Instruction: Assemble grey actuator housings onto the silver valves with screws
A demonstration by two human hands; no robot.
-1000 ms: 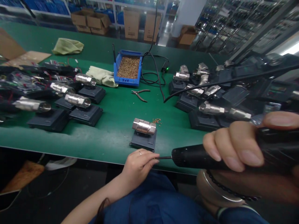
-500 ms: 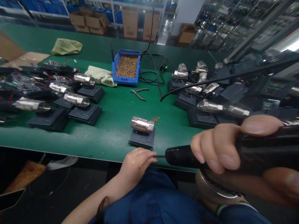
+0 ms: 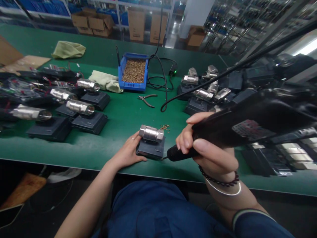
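My left hand (image 3: pixel 127 152) holds a dark grey plastic box (image 3: pixel 151 147) from its left side, thumb along the front and fingers toward the back. A shiny metal pipe fitting (image 3: pixel 151 133) with hexagonal ends lies across the top of this box. My right hand (image 3: pixel 201 143) is wrapped round a black electric screwdriver (image 3: pixel 223 129), tilted down to the left. Its thin bit meets the box's front right corner; a small brassy glint shows at the tip. Just behind the fitting lies a small pile of brass screws (image 3: pixel 164 127).
A blue bin (image 3: pixel 132 86) full of small brass screws stands at the back, with pliers (image 3: pixel 147 100) in front. Similar boxes with fittings stand left (image 3: pixel 90 121) and right (image 3: pixel 195 105). A black cable (image 3: pixel 193 94) arcs over the right side. Cloths (image 3: pixel 106 81) lie back left.
My left hand has left the screwdriver bit and moved up-left to grip the box. My right hand has brought the screwdriver left, its tip now at the box's front right corner.
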